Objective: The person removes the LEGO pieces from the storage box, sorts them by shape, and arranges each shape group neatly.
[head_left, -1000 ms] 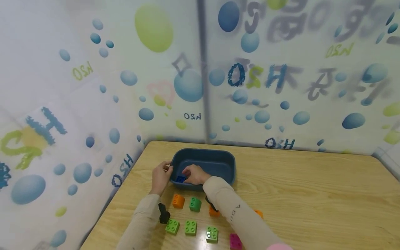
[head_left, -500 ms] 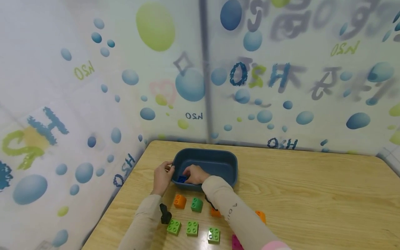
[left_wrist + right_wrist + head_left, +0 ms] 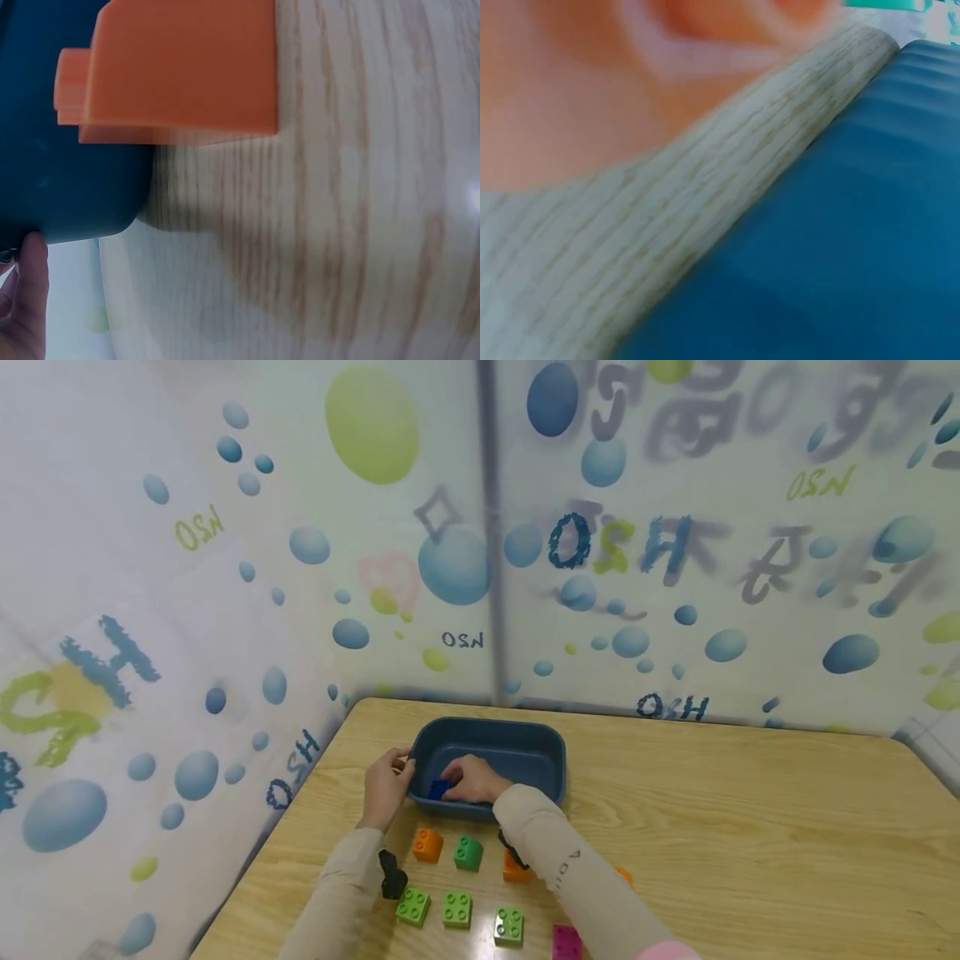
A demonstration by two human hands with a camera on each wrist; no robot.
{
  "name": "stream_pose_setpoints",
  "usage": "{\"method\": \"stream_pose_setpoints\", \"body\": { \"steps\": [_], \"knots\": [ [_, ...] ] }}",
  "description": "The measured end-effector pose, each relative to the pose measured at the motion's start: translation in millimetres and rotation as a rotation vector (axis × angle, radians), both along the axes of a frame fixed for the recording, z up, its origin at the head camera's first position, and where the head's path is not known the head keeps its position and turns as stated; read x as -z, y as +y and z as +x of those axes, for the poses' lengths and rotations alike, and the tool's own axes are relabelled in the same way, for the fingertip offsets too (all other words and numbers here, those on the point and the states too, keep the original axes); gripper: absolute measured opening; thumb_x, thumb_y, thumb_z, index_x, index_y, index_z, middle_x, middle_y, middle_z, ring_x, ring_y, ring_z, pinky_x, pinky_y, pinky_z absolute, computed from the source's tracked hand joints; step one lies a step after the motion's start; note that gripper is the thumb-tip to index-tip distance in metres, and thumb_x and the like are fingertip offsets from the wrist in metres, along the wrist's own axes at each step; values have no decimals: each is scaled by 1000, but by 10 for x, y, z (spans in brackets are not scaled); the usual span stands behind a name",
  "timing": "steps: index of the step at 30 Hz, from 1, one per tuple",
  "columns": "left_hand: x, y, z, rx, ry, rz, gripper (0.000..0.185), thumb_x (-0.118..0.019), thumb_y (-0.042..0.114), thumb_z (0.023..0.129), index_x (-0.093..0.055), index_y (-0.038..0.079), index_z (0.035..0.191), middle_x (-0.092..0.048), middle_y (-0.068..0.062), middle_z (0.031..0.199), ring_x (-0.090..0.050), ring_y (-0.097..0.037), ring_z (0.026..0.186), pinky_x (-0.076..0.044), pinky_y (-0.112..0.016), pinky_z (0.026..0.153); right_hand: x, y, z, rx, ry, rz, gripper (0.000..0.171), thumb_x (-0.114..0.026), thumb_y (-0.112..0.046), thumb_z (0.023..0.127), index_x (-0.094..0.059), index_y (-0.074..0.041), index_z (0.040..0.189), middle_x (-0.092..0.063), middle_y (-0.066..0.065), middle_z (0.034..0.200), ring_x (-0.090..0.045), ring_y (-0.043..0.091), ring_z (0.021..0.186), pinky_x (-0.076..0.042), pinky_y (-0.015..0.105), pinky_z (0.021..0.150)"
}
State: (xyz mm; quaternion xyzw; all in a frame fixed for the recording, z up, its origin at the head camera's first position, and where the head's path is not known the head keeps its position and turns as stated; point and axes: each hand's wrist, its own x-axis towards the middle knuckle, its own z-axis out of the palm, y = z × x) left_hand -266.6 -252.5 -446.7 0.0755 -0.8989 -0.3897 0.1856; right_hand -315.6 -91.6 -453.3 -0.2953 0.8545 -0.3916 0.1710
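Observation:
A dark blue plastic bin (image 3: 525,752) stands on the table. At its left end my left hand (image 3: 386,787) grips the rim; the left wrist view shows fingers (image 3: 31,289) against the bin's outer wall. Inside the bin, near its front left corner, lies a dark blue toy building block (image 3: 438,789). My right hand (image 3: 474,779) reaches over the front rim and pinches this block, covering its right side. The right wrist view shows only the bin's outer wall (image 3: 840,240) and a blurred orange shape, not the fingers.
In front of the bin stand an orange block (image 3: 427,845), a green block (image 3: 468,853) and another orange block (image 3: 516,867) under the right wrist. Closer are light green blocks (image 3: 457,910) and a magenta block (image 3: 566,942). A patterned wall (image 3: 637,610) rises behind the table.
The blue block appears tipped a little, and my right hand has shifted slightly with it. My left hand stays at the bin's rim. The head view sways slightly.

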Motion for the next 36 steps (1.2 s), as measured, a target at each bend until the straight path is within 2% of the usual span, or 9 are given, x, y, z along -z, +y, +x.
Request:
{"method": "stream_pose_setpoints", "body": {
  "steps": [5, 12, 17, 26, 33, 36],
  "knots": [
    [7, -4, -4, 5, -8, 1, 21, -59, 8, 83, -62, 0, 102, -60, -11, 74, -54, -20, 65, -43, -27, 53, -110, 87, 123, 33, -7, -51, 25, -68, -8, 74, -63, 1, 98, -62, 11, 90, -56, 19, 84, -45, 27, 75],
    [6, -11, -7, 6, -24, -3, 21, -59, 9, 84, -62, 0, 103, -60, -11, 75, -54, -19, 64, -44, -27, 53, -99, 148, 125, 80, -31, -66, 26, -70, -10, 74, -64, -1, 98, -61, 9, 93, -55, 21, 89, -44, 31, 79],
    [16, -10, -7, 9, -2, -7, 21, -60, 8, 83, -63, -1, 101, -60, -11, 74, -54, -20, 63, -43, -26, 53, -104, 200, 120, 95, -44, -111, 27, -69, -7, 73, -64, 1, 99, -60, 11, 94, -54, 22, 88, -44, 32, 78],
    [0, -6, 1, 13, 32, -14, 20, -60, 7, 82, -63, -1, 101, -60, -10, 70, -53, -20, 60, -40, -26, 51, -127, 327, 88, 72, -65, -133, 31, -68, -6, 74, -62, 2, 103, -60, 11, 99, -54, 22, 90, -44, 30, 79],
    [-4, 0, 4, 14, 25, -17, 20, -60, 7, 82, -63, 0, 101, -60, -10, 70, -53, -20, 61, -40, -26, 51, -177, 442, 105, 44, -57, -156, 31, -69, -8, 75, -62, 1, 104, -61, 10, 99, -55, 21, 89, -45, 30, 78],
    [-11, 2, 8, 10, 20, -24, 21, -60, 7, 83, -63, 0, 101, -60, -11, 71, -54, -20, 60, -40, -26, 51, -249, 507, 144, 23, -49, -176, 31, -68, -6, 76, -61, 4, 104, -61, 14, 98, -56, 24, 89, -46, 31, 78]
  ]
}}
